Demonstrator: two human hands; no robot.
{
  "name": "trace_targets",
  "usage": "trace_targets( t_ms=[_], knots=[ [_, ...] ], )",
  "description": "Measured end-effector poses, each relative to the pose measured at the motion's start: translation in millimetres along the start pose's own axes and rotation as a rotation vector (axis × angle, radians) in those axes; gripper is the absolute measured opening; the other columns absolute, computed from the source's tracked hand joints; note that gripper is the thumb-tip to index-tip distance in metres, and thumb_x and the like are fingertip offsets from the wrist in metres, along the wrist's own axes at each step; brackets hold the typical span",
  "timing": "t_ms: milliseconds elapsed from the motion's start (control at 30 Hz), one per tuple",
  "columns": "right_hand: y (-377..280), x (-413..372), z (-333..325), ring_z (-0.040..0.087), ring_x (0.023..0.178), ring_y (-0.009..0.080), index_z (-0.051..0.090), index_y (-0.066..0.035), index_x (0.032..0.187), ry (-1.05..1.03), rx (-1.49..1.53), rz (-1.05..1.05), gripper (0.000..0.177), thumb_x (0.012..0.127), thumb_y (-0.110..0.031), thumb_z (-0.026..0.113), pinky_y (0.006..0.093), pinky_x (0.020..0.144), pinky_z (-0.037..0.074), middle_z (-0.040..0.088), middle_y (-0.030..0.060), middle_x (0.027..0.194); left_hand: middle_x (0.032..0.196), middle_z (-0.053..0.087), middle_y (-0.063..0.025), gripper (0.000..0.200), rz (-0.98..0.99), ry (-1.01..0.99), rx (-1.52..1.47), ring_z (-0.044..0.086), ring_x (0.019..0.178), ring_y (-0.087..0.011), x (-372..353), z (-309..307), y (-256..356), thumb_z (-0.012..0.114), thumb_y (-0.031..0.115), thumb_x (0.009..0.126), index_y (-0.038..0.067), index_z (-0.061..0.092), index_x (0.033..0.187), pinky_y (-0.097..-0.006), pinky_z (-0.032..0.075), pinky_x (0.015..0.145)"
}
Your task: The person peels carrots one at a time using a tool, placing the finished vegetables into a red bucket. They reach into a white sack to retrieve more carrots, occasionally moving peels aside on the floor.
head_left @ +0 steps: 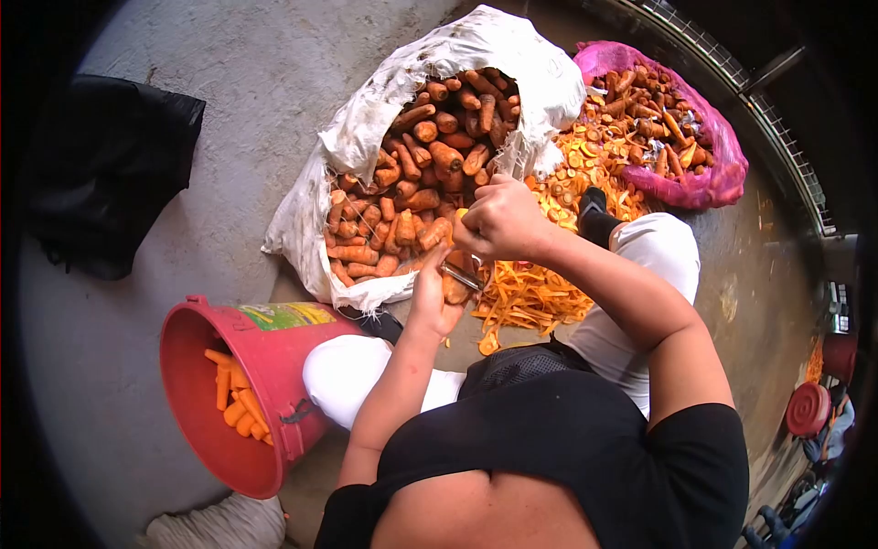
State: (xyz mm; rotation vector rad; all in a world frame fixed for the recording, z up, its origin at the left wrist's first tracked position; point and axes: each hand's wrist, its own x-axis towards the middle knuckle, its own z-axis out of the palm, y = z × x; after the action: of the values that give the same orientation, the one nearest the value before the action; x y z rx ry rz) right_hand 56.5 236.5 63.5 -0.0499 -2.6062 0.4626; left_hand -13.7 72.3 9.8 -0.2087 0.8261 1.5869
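The person sits on the concrete floor (229, 110) with knees apart; the left hand (433, 300) is closed round the lower end of a carrot (455, 291), which stands up from the palm just to the right of the fingers. The right hand (498, 220) is clenched above it, gripping a metal blade (463, 275) whose tip lies against the carrot; peeler or knife, I cannot tell. Just beyond both hands gapes a white sack (512, 55) full of unpeeled carrots (430, 156); to its right lies a pink bag (704, 183) with more. A heap of orange peelings (535, 297) lies under the right wrist. Near the left elbow stands a tilted red bucket (274, 366) holding peeled carrots (238, 403).
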Motion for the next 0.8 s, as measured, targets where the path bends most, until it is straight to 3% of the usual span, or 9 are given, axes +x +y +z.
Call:
trace_targets(
  t_ms=[200,300,400,433,567,600,700,733,800],
  knots=[
    [7.9,0.3,8.0,0.048,0.043,0.018,0.051,-0.013,0.041,0.065,0.026,-0.005,0.036,0.075,-0.019,0.06,0.0316,0.055,0.041,0.049,0.0016,0.042,0.086,0.061,-0.0103,0.038,0.069,-0.114,0.099,0.061,0.068,-0.0189,-7.7,4.7,0.1,0.035,0.038,0.1,0.006,0.051,0.112,-0.0277,0.045,0.047],
    [43.3,9.8,-2.9,0.048,0.039,0.023,0.058,-0.013,0.043,0.055,-0.08,0.239,0.038,0.079,-0.024,0.056,0.0361,0.059,0.045,0.047,0.0047,0.039,0.084,0.059,-0.01,0.04,0.035,-0.165,0.14,0.06,0.066,-0.0178,-23.0,10.5,2.4,0.035,0.039,0.1,0.005,0.049,0.115,-0.0276,0.046,0.046],
    [83.9,10.8,-15.2,0.051,0.039,0.0203,0.055,-0.013,0.044,-0.059,-0.424,0.437,0.041,0.083,-0.024,0.051,0.0374,0.067,0.048,0.054,0.0054,0.043,0.084,0.059,-0.0096,0.043,-0.004,-0.277,0.103,0.061,0.068,-0.017,-33.0,20.5,6.0,0.035,0.039,0.1,0.003,0.048,0.119,-0.0302,0.049,0.05],
    [86.4,8.7,-17.9,0.053,0.039,0.0195,0.058,-0.013,0.046,0.098,-0.5,0.389,0.04,0.083,-0.027,0.051,0.0367,0.068,0.048,0.056,0.0052,0.044,0.085,0.059,-0.0099,0.044,-0.006,-0.255,0.105,0.06,0.069,-0.017,-32.6,19.9,7.4,0.034,0.04,0.1,0.003,0.047,0.121,-0.0291,0.049,0.051],
    [54.1,19.2,-30.0,0.055,0.041,0.0185,0.067,-0.015,0.053,0.008,-0.117,0.586,0.042,0.086,-0.034,0.051,0.034,0.067,0.049,0.058,0.005,0.046,0.088,0.058,-0.0107,0.045,-0.023,-0.107,0.05,0.059,0.071,-0.0176,-25.5,16.9,10.1,0.035,0.041,0.1,0.004,0.048,0.122,-0.028,0.049,0.054],
    [51.1,17.8,-23.8,0.044,0.03,0.0173,0.073,-0.016,0.061,0.031,-0.052,0.487,0.035,0.086,-0.031,0.054,0.0334,0.046,0.044,0.052,0.0023,0.04,0.089,0.059,-0.0107,0.044,-0.036,-0.058,0.028,0.059,0.073,-0.018,-22.7,16.6,11.1,0.036,0.041,0.1,0.004,0.049,0.121,-0.0285,0.049,0.055],
    [36.4,13.3,-10.1,0.051,0.042,0.0155,0.069,-0.013,0.054,0.11,0.057,0.123,0.03,0.081,-0.024,0.059,0.0311,0.056,0.045,0.054,0.0013,0.044,0.092,0.06,-0.0092,0.041,-0.035,-0.064,-0.025,0.059,0.074,-0.0191,-12.5,6.6,9.9,0.038,0.041,0.099,0.007,0.052,0.117,-0.03,0.049,0.056],
    [26.5,15.0,-10.5,0.052,0.046,0.0166,0.065,-0.012,0.051,0.091,0.146,0.113,0.03,0.079,-0.022,0.06,0.0316,0.058,0.043,0.055,0.0026,0.046,0.094,0.063,-0.0024,0.035,0.0,-0.126,-0.014,0.062,0.072,-0.0165,-9.9,4.7,9.6,0.041,0.038,0.098,0.012,0.055,0.118,-0.0314,0.051,0.059],
    [12.5,14.1,-13.5,0.047,0.046,0.0201,0.06,-0.011,0.047,0.022,0.173,0.063,0.031,0.077,-0.02,0.06,0.0337,0.055,0.039,0.05,0.0026,0.045,0.093,0.063,-0.0014,0.033,0.005,0.012,-0.015,0.062,0.074,-0.0158,-13.1,14.0,9.8,0.043,0.037,0.098,0.012,0.056,0.116,-0.0306,0.05,0.058]
  ],
)
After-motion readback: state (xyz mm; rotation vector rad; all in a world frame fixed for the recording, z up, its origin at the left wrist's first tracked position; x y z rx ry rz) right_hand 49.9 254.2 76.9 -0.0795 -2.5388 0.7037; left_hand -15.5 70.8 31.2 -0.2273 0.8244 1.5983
